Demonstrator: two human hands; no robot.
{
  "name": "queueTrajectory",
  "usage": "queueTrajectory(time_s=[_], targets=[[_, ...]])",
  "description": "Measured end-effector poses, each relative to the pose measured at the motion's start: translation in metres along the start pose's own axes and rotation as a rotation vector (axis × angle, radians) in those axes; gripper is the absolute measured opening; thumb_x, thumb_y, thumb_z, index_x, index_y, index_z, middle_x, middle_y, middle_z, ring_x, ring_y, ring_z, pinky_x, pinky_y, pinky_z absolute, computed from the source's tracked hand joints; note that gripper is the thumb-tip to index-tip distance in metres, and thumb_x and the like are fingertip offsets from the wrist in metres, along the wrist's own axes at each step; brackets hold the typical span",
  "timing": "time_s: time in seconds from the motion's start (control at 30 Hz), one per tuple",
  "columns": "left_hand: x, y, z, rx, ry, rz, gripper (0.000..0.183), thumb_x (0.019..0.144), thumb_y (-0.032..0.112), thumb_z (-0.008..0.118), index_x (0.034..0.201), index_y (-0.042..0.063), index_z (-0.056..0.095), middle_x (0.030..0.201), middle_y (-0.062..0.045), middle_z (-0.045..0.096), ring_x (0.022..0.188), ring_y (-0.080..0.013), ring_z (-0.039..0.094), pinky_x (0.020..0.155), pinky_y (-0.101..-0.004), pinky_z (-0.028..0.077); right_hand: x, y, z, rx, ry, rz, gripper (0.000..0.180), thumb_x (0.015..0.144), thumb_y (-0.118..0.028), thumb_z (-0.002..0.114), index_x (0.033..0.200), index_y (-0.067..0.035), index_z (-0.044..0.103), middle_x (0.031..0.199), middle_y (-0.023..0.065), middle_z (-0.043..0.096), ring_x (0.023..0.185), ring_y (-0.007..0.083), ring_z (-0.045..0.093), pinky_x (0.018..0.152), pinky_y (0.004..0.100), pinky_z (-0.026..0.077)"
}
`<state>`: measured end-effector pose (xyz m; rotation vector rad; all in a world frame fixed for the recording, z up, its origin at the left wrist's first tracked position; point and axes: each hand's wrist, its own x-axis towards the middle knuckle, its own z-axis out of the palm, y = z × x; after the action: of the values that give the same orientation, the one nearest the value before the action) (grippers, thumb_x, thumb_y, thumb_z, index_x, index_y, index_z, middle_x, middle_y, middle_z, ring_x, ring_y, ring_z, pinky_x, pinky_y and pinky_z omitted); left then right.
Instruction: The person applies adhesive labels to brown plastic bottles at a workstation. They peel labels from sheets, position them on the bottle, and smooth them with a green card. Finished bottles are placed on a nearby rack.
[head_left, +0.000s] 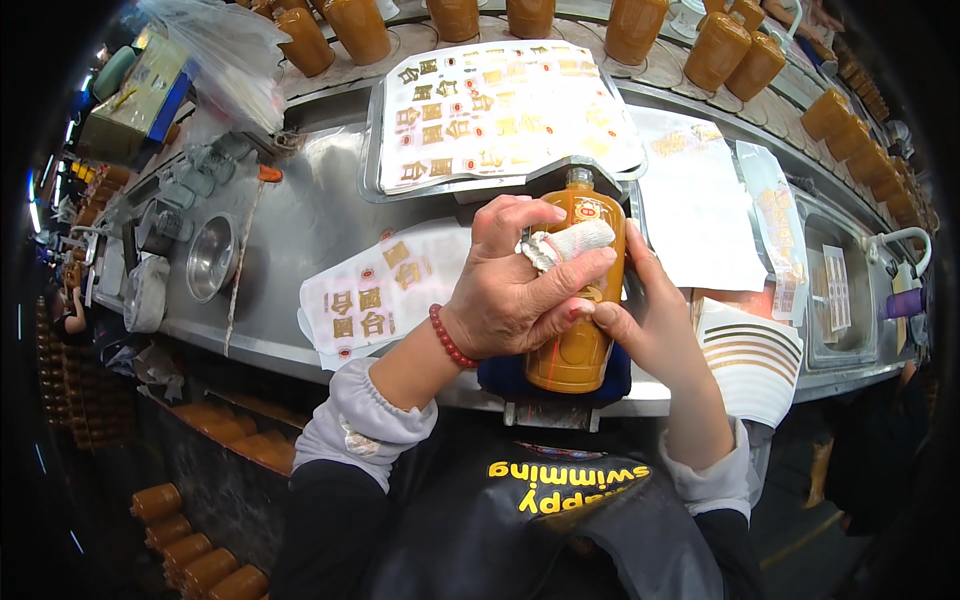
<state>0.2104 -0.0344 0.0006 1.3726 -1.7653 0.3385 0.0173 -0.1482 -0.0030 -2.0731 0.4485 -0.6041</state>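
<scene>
A glossy amber-brown bottle (574, 360) lies on a dark blue padded rest (501, 379), its neck pointing away from me. A red-and-gold emblem sits near its shoulder. My left hand (510, 292), with a red bead bracelet at the wrist, reaches across the bottle's face. One of its fingers wears a white cloth finger cover (577, 241), pressed against the glaze. Along the bottle's right side, my right hand (652, 322) grips it, thumb on the front beside the left thumb. Both hands hide much of the bottle's front.
Decal sheets with gold characters (427, 112) lie in a metal tray (373, 161); a cut decal sheet (375, 300) is left of my hands. Striped decal strips (750, 360) and a sink (832, 300) are rightward. A steel bowl (212, 259) stands left. Brown bottles (636, 30) line the conveyor (491, 28).
</scene>
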Motion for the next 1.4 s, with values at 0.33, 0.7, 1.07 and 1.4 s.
queueTrajectory(time_s=[0.33, 0.7, 1.07, 1.4], targets=[[0.006, 0.000, -0.002, 0.068, -0.053, 0.066, 0.039, 0.094, 0.044, 0.059, 0.116, 0.015, 0.073, 0.099, 0.002, 0.071, 0.099, -0.0221, 0.050, 0.093, -0.0427, 0.038, 0.124, -0.042, -0.063, -0.295, -0.307, -0.462, 0.021, 0.085, -0.012, 0.070, 0.101, -0.003, 0.060, 0.082, 0.0139, 0.065, 0.071, 0.0309, 0.064, 0.066, 0.0373, 0.050], [-0.002, -0.014, 0.002, -0.118, -0.045, 0.024, 0.040, 0.095, 0.047, 0.059, 0.118, 0.018, 0.074, 0.104, -0.002, 0.063, 0.101, -0.0235, 0.049, 0.093, -0.0432, 0.037, 0.125, -0.019, -0.061, -0.139, -0.174, -0.142, 0.019, 0.089, -0.015, 0.067, 0.103, -0.002, 0.062, 0.091, 0.0054, 0.065, 0.083, 0.0132, 0.060, 0.075, 0.0283, 0.050], [-0.040, -0.003, 0.009, -0.058, 0.123, -0.190, 0.041, 0.101, 0.040, 0.054, 0.121, 0.008, 0.070, 0.109, -0.012, 0.060, 0.103, -0.0291, 0.050, 0.092, -0.0426, 0.041, 0.098, -0.030, -0.036, -0.552, 0.073, -0.727, 0.020, 0.078, -0.012, 0.075, 0.094, -0.009, 0.064, 0.079, 0.0046, 0.055, 0.073, 0.0229, 0.058, 0.067, 0.0346, 0.045], [-0.011, -0.006, -0.002, -0.117, 0.086, -0.136, 0.046, 0.102, 0.044, 0.050, 0.126, 0.008, 0.065, 0.116, -0.009, 0.065, 0.109, -0.0291, 0.048, 0.099, -0.0417, 0.036, 0.025, -0.032, -0.017, 0.344, 0.148, 0.122, 0.018, 0.094, -0.018, 0.070, 0.101, -0.002, 0.064, 0.083, 0.0014, 0.065, 0.071, 0.0070, 0.059, 0.063, 0.0222, 0.048]])
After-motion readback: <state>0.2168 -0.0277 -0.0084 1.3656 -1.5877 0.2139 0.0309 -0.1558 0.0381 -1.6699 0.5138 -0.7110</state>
